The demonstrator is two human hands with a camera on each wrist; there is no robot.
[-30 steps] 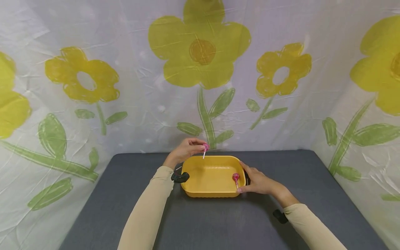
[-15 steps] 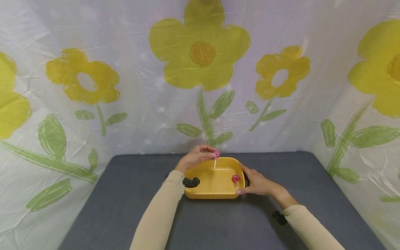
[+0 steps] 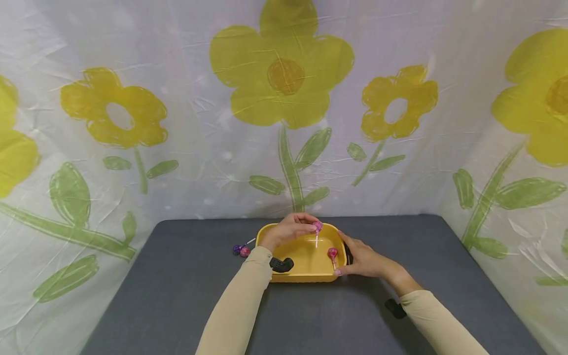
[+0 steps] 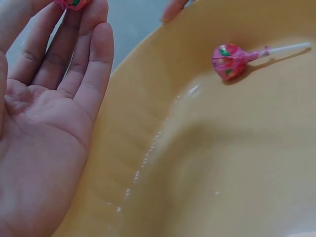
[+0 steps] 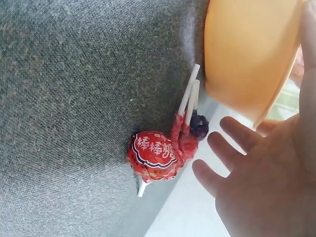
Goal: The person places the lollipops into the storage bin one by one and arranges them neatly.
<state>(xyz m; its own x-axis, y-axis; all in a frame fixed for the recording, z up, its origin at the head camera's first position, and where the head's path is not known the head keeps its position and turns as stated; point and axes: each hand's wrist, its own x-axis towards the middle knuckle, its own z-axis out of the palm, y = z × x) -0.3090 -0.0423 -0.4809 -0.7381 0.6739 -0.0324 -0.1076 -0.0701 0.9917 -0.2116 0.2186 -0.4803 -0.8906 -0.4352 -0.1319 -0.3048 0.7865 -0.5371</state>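
Between the thumb and fingertips of my left hand (image 3: 289, 231) is a pink-wrapped lollipop (image 3: 317, 226), its white stick pointing down, above the yellow rectangular dish (image 3: 303, 278). In the left wrist view only the bottom of that lollipop's wrapped head (image 4: 73, 4) shows at the top edge. Another pink lollipop (image 3: 333, 253) lies inside the dish near its right end. My right hand (image 3: 366, 258) rests against that end, thumb by the front corner and index finger by the back corner. In the right wrist view its other fingers (image 5: 232, 153) stand straight and spread.
Left of the dish lie a purple lollipop (image 3: 236, 250) and a red one (image 3: 245, 252). Beside the dish in the right wrist view are a large red lollipop (image 5: 152, 154) and a dark purple one (image 5: 199, 125). Flowered cloth (image 3: 199, 162) hangs behind the grey table (image 3: 177, 296).
My left hand has moved right and slightly down over the dish with its lollipop. This uncovers the lollipops left of the dish. The right hand stays at the dish's right end.
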